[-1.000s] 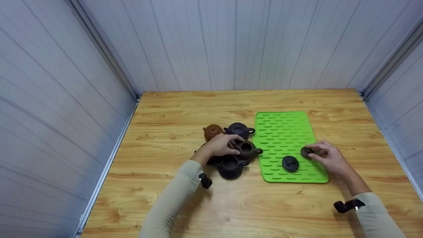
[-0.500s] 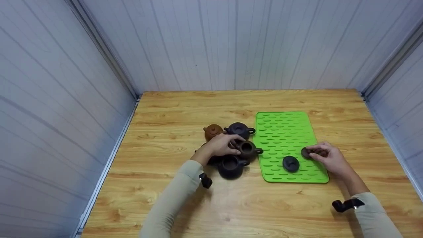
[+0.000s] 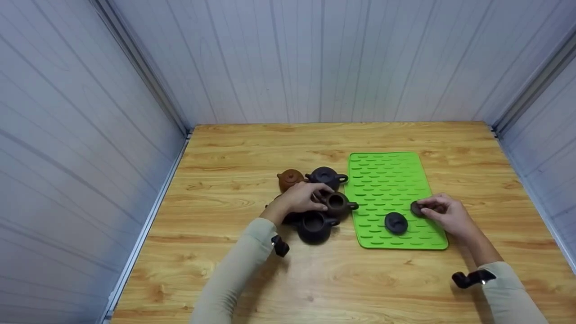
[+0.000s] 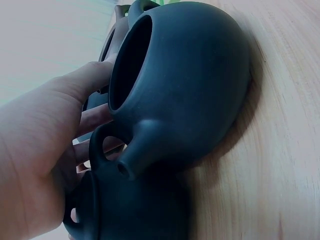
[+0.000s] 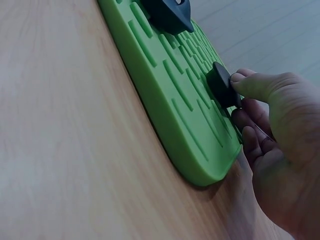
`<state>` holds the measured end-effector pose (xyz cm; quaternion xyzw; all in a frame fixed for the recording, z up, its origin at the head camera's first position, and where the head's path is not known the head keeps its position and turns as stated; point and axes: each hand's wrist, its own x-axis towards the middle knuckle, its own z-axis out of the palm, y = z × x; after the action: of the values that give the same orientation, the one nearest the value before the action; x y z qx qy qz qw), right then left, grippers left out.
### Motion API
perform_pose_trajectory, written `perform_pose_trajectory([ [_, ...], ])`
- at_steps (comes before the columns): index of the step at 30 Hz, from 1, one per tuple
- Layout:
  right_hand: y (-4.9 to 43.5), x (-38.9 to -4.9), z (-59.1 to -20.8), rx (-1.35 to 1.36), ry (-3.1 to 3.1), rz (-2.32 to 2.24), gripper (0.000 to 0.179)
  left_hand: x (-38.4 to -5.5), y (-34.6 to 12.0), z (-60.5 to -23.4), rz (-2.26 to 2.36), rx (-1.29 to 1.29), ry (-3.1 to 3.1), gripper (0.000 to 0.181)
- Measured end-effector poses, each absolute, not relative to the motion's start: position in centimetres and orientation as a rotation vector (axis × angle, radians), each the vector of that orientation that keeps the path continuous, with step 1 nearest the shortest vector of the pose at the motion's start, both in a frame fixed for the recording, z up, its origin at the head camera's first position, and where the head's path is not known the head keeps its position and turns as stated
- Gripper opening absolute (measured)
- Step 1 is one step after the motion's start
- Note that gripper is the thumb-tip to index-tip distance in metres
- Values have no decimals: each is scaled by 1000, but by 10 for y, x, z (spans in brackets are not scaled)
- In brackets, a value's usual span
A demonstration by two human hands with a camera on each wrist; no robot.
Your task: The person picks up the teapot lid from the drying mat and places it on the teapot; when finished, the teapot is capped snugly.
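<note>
My left hand (image 3: 299,198) holds a small lidless brown teapot (image 3: 345,210) by its spout side, thumb and fingers on either side. Just in front of that hand stands a lidless black teapot (image 3: 313,234), large in the left wrist view, where it hides part of my fingers. Over on the green mat (image 3: 382,180), my right hand (image 3: 451,217) pinches a small dark teapot lid (image 3: 416,209) between thumb and fingers. In the right wrist view this lid (image 5: 220,86) is tilted at the mat's edge. A larger black lid (image 3: 396,223) lies on the mat beside it.
Behind my left hand are an orange-brown teapot (image 3: 289,180) and a dark blue-black teapot (image 3: 325,177). Another black teapot (image 4: 142,210), partly hidden under my left hand in the head view, touches the group. Panel walls (image 3: 288,63) border the wooden table (image 3: 243,148).
The small lid in my right hand has shifted very slightly toward the right and nearer to me. My left hand and the teapots have stayed put.
</note>
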<state>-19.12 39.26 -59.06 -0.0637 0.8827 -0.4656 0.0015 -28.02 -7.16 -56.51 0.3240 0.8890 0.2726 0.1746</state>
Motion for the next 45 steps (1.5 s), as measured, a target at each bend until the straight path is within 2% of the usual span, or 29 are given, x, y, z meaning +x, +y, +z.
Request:
perform_pose_trajectory([
  [7, 394, -191, -588, -181, 2770, -1435, 27, -292, -73, -587, 809, 913, 2509, 53],
  [18, 392, -190, -579, -136, 2746, -1494, 28, -271, -69, -549, 760, 906, 2515, 53],
  [36, 365, -197, -567, -195, 2723, -1484, 27, -272, -70, -548, 758, 894, 2515, 53],
  [38, 360, -197, -565, -219, 2726, -1470, 26, -280, -71, -564, 737, 937, 2532, 56],
  [43, 347, -199, -561, -297, 2721, -1465, 23, -280, -72, -566, 744, 953, 2535, 55],
  [45, 342, -201, -559, -329, 2712, -1465, 21, -272, -71, -551, 777, 917, 2518, 53],
])
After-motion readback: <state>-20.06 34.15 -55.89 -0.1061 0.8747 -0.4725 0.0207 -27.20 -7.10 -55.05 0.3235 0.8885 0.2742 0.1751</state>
